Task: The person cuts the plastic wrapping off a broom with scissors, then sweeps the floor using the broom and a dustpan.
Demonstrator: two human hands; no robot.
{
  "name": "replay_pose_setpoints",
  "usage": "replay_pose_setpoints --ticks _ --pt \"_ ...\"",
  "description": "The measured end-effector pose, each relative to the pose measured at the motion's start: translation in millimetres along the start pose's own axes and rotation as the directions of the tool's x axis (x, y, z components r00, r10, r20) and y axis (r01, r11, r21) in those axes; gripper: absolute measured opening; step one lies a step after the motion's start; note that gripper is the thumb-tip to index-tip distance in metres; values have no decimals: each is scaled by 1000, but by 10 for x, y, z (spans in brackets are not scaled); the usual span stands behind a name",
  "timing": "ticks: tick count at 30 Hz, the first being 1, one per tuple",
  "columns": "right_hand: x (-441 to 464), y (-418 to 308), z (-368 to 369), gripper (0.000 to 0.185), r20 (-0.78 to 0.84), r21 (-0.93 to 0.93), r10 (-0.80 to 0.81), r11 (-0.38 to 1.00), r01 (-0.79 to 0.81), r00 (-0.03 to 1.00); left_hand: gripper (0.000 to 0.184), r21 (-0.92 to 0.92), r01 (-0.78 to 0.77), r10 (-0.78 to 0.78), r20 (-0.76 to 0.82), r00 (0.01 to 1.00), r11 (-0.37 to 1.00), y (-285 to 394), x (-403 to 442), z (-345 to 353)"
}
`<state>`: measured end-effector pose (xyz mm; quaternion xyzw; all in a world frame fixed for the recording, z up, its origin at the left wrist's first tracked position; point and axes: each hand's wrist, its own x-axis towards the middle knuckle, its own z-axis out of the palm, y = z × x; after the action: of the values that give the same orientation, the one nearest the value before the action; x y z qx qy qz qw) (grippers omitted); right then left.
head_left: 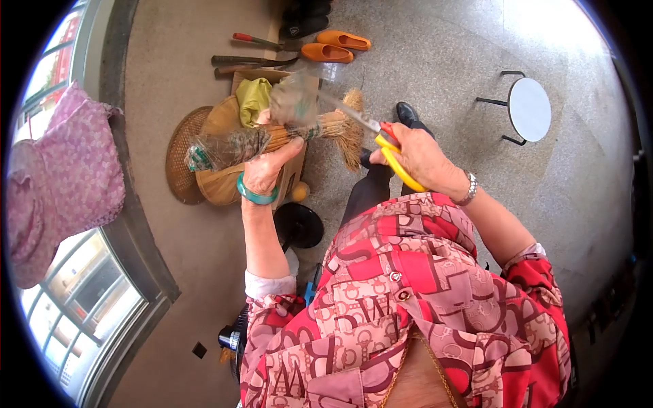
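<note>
My left hand (266,167), with a green bangle at its wrist, is wrapped round a small straw brush (279,138). Clear plastic (230,149) covers the left end of the brush, and its loose bristles (353,129) fan out at the right. My right hand (423,158) grips scissors (403,163) with yellow and red handles. Their blades point up and left, above the bristle end. A blurred piece of clear plastic (294,100) is beside the blade tips; whether the blades touch it I cannot tell.
Orange shoes (328,52) and long-handled tools (253,61) lie at the top. A woven hat (183,155) and a cardboard box (292,170) are behind my left hand. A white round stool (530,109) stands at the right. Pink patterned cloth (80,163) hangs at the left.
</note>
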<state>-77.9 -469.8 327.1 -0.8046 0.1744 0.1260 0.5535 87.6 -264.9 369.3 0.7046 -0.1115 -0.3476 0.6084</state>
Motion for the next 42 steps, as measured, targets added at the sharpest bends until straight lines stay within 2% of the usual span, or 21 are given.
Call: replay_pose_setpoints --ticks 3,5,8,10,13,18,20,21,23,24,27,28,29,30,31,32,33,35,36,38,42 --pt "24 19 -97 53 44 97 27 995 -31 999 45 11 -10 10 17 1000 1000 66 -3 2" --pt "22 51 -80 54 69 57 39 997 -43 997 47 2 -4 4 -3 1000 1000 52 -1 -10" --pt "-69 -43 -75 59 64 -112 93 990 -86 994 60 -89 -56 59 32 998 994 42 37 -31" --pt "-120 -75 -96 68 72 -137 -52 989 61 996 62 -106 -85 83 -23 996 991 89 61 -15" --pt "-166 -156 -130 74 98 -236 -83 966 104 992 65 -119 -93 93 -9 996 989 108 102 -65" --pt "-158 -145 -139 72 84 -233 -99 966 116 992 64 -165 -122 124 1 992 979 108 119 -69" --pt "-105 -128 -120 71 19 -187 -167 968 167 986 64 -159 -123 125 -1 992 979 109 138 -100" --pt "-57 -123 -134 71 18 -188 -165 968 165 986 60 -198 -180 189 25 982 963 99 150 -165" --pt "19 -53 -208 72 119 -123 57 992 -42 991 55 -237 -237 255 49 966 942 131 165 -247" --pt "17 36 -210 72 88 -57 -35 998 40 996 51 -216 -256 281 93 955 942 171 163 -267" --pt "69 48 -182 66 191 5 -29 1000 29 981 40 -257 -266 315 176 933 929 172 209 -262" --pt "51 -27 -192 59 238 86 28 995 -49 971 41 -210 -267 315 246 916 940 201 220 -238" --pt "51 -55 -165 59 238 84 26 995 -48 971 42 -162 -272 311 316 897 949 207 231 -210" --pt "58 -64 -126 57 232 80 -20 997 1 973 44 -170 -188 230 282 931 967 185 237 -184" --pt "70 -47 -84 55 225 76 -67 996 51 972 44 -170 -190 232 281 931 967 192 240 -160" --pt "112 -40 -9 54 263 228 -50 974 -11 964 45 -130 -143 172 253 952 981 203 244 -141" --pt "98 -24 -30 54 262 227 -48 974 -13 964 47 -92 -91 110 224 968 992 205 251 -134" --pt "32 -73 -142 60 283 27 8 1000 -16 959 49 -102 -68 90 227 970 992 104 260 -174" --pt "-6 -79 -150 60 284 27 8 999 -16 959 50 -110 -86 109 223 969 990 85 270 -182" --pt "-83 -55 -167 70 115 -167 -165 969 183 980 52 -117 -101 125 217 968 988 90 278 -189" --pt "-67 -32 -135 79 104 -217 -107 968 128 989 56 -151 -53 70 111 991 987 140 305 -179"
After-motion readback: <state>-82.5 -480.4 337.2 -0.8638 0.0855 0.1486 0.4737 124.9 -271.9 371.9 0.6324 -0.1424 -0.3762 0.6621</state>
